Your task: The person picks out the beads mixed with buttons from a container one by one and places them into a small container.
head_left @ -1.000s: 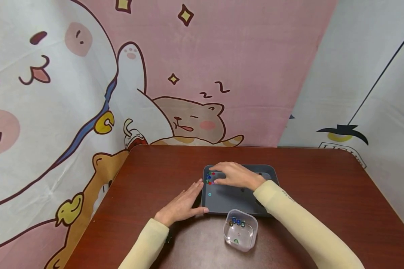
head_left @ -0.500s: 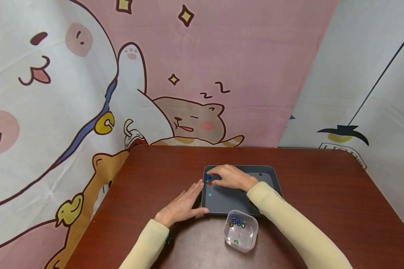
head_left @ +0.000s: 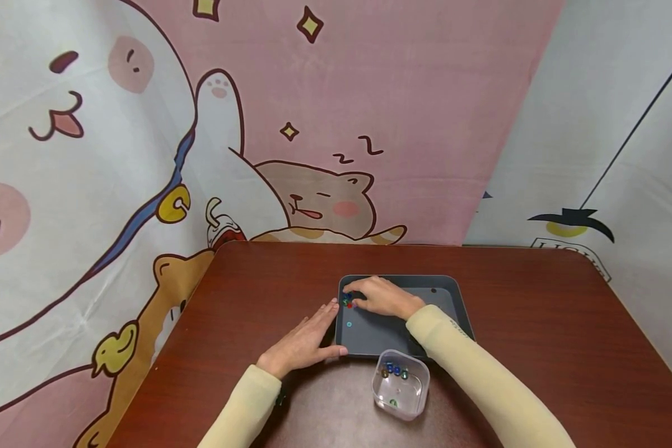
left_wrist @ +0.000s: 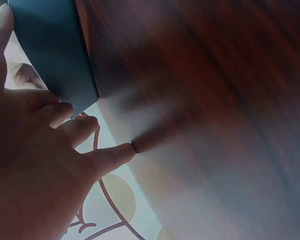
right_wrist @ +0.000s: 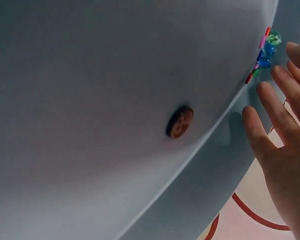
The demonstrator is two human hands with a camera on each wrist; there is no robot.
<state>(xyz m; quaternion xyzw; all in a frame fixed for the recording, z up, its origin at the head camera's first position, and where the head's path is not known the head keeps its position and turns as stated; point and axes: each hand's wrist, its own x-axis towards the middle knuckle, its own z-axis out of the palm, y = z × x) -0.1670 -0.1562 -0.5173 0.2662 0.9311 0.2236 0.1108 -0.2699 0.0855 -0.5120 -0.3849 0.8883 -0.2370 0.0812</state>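
Observation:
My left hand (head_left: 301,343) lies flat at the left side of the grey tray (head_left: 378,339), straight fingers along its edge and thumb by the front corner. In the left wrist view, the fingers of that left hand (left_wrist: 45,150) touch the tray's wall (left_wrist: 55,50). Over the tray's far left corner, my right hand (head_left: 389,297) reaches with fingers spread around a cluster of glass marbles (head_left: 345,302) and coloured flat pieces. The right wrist view has the right hand (right_wrist: 285,115) beside these marbles (right_wrist: 268,50); nothing is visibly gripped, though fingers partly cover the cluster.
A brown button (right_wrist: 180,122) lies near the tray's far side. A turquoise ring-shaped piece (head_left: 349,324) sits at the tray's left. In front of the tray, a clear plastic box (head_left: 401,407) with several marbles stands on the brown table (head_left: 537,311).
My right hand has shifted left and slightly down toward the cluster, uncovering the brown button at the tray's far side. The left hand and the plastic box have stayed put.

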